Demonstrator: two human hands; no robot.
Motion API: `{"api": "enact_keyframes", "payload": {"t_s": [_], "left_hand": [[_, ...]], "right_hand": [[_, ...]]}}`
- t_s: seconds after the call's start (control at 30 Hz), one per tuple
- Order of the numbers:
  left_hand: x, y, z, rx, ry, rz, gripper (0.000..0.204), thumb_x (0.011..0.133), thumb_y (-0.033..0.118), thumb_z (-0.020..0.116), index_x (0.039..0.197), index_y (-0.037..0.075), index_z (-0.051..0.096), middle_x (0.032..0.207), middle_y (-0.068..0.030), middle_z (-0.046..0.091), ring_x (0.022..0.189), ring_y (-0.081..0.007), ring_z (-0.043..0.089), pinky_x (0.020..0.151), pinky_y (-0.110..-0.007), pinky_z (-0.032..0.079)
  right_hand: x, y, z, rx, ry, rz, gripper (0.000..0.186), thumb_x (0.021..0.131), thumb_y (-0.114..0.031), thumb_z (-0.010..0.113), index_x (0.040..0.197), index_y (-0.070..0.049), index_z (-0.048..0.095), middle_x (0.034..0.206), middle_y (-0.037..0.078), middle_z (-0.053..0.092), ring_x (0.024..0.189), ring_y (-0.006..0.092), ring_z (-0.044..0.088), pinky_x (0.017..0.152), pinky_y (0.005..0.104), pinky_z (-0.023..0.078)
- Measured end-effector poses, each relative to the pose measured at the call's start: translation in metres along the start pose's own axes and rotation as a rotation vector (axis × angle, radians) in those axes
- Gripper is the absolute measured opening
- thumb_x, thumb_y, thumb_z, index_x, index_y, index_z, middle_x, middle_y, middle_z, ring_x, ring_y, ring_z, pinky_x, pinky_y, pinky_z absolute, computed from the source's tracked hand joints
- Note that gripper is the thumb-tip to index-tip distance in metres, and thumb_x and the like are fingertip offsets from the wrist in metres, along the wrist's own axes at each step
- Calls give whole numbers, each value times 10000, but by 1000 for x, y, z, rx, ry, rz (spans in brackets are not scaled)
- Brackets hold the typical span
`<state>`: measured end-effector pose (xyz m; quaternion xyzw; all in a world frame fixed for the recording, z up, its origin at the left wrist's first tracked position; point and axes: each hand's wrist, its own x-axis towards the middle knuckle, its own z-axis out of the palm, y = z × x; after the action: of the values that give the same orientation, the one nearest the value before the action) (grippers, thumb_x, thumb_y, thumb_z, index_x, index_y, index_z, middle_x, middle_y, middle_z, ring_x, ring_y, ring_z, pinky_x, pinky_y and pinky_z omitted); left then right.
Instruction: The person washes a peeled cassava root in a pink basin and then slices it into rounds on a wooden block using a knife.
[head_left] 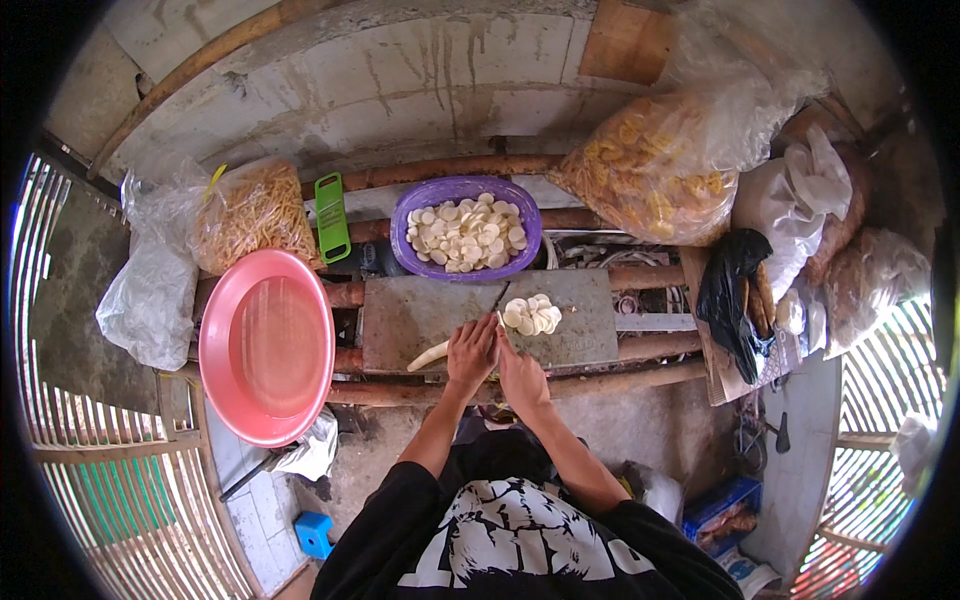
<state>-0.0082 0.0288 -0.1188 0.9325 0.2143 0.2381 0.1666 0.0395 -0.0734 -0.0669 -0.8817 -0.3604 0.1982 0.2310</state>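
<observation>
A long, peeled white root (428,355) lies on the grey slab (420,300), its thin end pointing left. My left hand (472,350) is closed over the root, fingers pressed down on it. Right beside it, my right hand (522,373) grips a knife (503,294); only a thin dark strip of the blade shows, and the handle is hidden in my fingers. Just right of the blade, round white slices (533,315) lie in a small overlapping heap. Beyond the slab stands a purple plastic basin (398,232) filled with similar slices.
A pink basin (212,335) stands at the left, with a green slicer (331,217) behind it. Clear bags of fried snacks (255,215) and yellowish chips (655,165) sit at the back. A black plastic bag (728,300) lies at the right. Bamboo poles (660,345) with gaps flank the slab.
</observation>
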Motion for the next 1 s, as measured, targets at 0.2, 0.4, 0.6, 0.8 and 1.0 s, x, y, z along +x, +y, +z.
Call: {"api": "enact_keyframes", "payload": {"t_s": [0.2, 0.4, 0.6, 0.8, 1.0], "left_hand": [[-3, -3, 3, 14, -24, 12, 346, 756, 201, 549, 1080, 81, 532, 1084, -26, 544, 916, -195, 510, 779, -328, 393], [0, -1, 2, 3, -20, 15, 331, 768, 207, 536, 1069, 70, 539, 1069, -35, 554, 913, -192, 516, 773, -325, 392], [2, -1, 0, 5, 31, 45, 282, 789, 194, 520, 1033, 57, 557, 1028, -43, 571, 874, -189, 531, 731, -316, 402], [3, -1, 0, -16, 27, 29, 283, 786, 201, 530, 1027, 59, 566, 1026, -43, 575, 886, -199, 534, 742, -327, 408], [2, -2, 0, 23, 40, 50, 274, 795, 197, 516, 1027, 59, 565, 1029, -36, 572, 872, -186, 531, 736, -316, 406]], "right_hand": [[-2, -4, -5, 7, 5, 1, 455, 816, -114, 429, 1261, -129, 334, 642, 255, 551, 601, 419, 547, 540, 497, 450], [1, -8, -13, 83, 35, 11, 437, 813, -110, 426, 1245, -133, 362, 637, 261, 545, 610, 423, 545, 551, 497, 449], [2, -5, -6, 86, 29, 5, 432, 811, -104, 426, 1239, -133, 371, 631, 261, 543, 609, 425, 542, 551, 502, 445], [2, -5, -11, 81, 8, 13, 426, 815, -116, 428, 1237, -141, 375, 638, 258, 546, 610, 422, 544, 549, 498, 448], [1, -5, -12, 112, 73, -26, 399, 821, -120, 424, 1218, -148, 406, 650, 253, 550, 609, 415, 547, 538, 486, 454]]}}
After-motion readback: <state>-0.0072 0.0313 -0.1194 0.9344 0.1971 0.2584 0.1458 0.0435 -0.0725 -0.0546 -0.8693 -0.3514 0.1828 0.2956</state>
